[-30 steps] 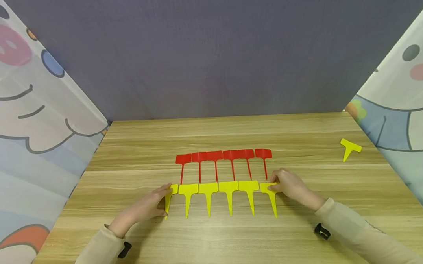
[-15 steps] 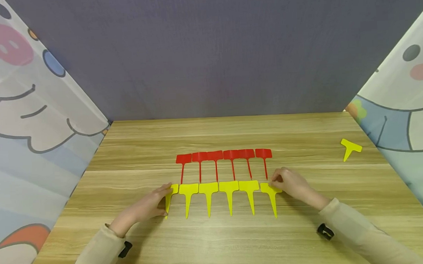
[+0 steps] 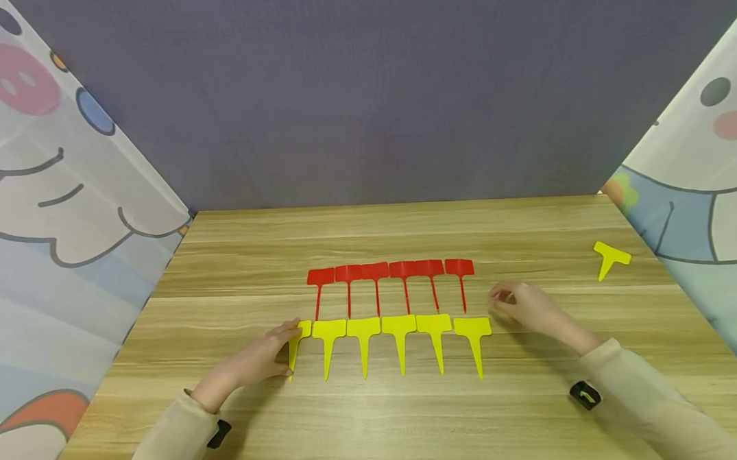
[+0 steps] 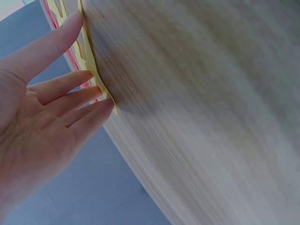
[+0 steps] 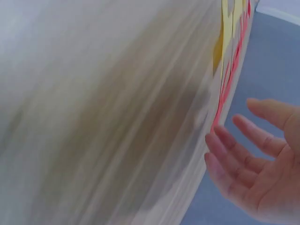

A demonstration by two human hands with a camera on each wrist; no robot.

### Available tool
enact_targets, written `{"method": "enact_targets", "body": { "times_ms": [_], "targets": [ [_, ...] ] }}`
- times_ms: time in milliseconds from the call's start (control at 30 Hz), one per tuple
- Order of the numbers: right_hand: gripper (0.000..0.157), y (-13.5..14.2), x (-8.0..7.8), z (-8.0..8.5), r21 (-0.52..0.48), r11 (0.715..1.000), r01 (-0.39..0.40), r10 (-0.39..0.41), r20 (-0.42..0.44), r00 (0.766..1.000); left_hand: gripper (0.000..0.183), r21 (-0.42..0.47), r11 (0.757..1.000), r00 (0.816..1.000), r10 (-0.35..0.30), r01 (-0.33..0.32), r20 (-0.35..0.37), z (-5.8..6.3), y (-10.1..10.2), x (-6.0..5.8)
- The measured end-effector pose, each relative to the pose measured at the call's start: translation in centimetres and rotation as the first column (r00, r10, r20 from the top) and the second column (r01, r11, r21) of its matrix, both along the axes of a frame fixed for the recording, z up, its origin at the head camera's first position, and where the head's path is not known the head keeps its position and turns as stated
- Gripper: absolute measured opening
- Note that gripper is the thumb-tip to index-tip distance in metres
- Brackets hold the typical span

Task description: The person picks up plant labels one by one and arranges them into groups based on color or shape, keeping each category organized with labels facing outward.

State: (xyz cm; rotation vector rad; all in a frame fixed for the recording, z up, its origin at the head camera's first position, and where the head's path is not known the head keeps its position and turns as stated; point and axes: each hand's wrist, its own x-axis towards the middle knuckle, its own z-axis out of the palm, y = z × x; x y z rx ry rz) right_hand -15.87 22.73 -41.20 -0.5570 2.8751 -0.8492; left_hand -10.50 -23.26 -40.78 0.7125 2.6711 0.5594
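Several yellow T-shaped plant labels (image 3: 363,328) lie in a row on the wooden table, stems toward the person. My left hand (image 3: 264,354) rests at the row's left end, on the leftmost yellow label (image 3: 295,339). Its fingertips touch the label's head and its thumb is at the stem's lower end; in the left wrist view the fingers (image 4: 82,112) are nearly straight. My right hand (image 3: 529,309) holds nothing, just right of the rightmost yellow label (image 3: 473,327). In the right wrist view its fingers (image 5: 234,161) are loosely bent and spread, apart from the labels.
Behind the yellow row lies a row of several red plant labels (image 3: 402,270), stems also toward the person. One more yellow label (image 3: 610,257) lies tilted near the table's (image 3: 377,428) right edge. A grey panel (image 3: 393,92) stands at the back, with printed curtains (image 3: 86,270) at both sides.
My right hand has let go of the rightmost yellow label and moved right and slightly back from it. The left hand has stayed at the leftmost label.
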Motion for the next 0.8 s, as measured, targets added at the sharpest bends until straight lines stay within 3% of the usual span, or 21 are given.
{"method": "enact_targets", "body": {
  "times_ms": [433,800],
  "targets": [
    [0.020,2.8,-0.7,1.0,-0.025,1.000,0.007,-0.008,-0.022,1.000,0.066,0.003,1.000,0.999,-0.021,0.021,-0.040,-0.1,0.0,0.0],
    [0.020,5.7,-1.3,1.3,-0.047,0.999,0.001,-0.004,-0.045,0.999,0.066,-0.008,1.000,1.000,0.005,-0.005,-0.003,0.0,0.0,-0.1]
  ]
}}
